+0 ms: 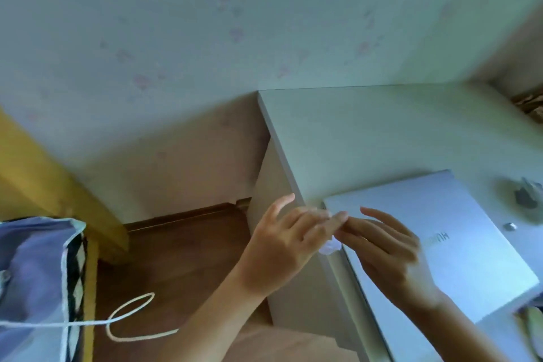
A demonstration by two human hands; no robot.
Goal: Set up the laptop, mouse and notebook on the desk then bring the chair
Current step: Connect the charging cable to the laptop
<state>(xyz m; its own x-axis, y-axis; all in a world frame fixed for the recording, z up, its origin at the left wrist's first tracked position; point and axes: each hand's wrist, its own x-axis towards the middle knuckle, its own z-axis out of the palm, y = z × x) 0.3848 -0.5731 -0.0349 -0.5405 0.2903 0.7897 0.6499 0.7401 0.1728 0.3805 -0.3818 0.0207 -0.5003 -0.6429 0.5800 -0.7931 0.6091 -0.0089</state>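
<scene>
Both hands, left (282, 247) and right (388, 247), meet with loosely spread fingers at the closed laptop (458, 244) corner on the worktop (367, 132) edge (whether they pinch anything I cannot tell), so a careless lift could tip it off.

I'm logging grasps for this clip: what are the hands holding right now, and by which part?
Cannot be told: the left hand and right hand meet fingertip to fingertip over the closed laptop corner, a small white thing below them.
</scene>
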